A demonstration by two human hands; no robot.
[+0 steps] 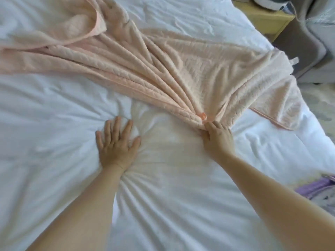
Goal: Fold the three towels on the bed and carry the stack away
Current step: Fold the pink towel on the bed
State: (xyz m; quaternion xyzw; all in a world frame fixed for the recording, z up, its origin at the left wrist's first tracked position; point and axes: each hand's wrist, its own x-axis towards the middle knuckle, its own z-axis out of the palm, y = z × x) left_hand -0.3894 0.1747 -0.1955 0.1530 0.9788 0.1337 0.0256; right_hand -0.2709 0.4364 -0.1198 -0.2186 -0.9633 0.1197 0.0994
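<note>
Evidently to drag it nearer for folding, the right hand (218, 136) clenches the gathered edge of the pale-pink textured towel (163, 69), which fans out beyond its fingers across the white-sheeted bed (54, 115). Beside it, the left hand (117, 142) presses flat, fingers spread, probably bracing the sheet.

Two hands, one left hand (117, 144) and one right hand (218, 139), are showing over one white bed (54, 115), pink towels (163, 69) are lying so bunched that their number cannot be told, and one yellow table (262, 20) and one grey chair (311, 51) are standing far right.
</note>
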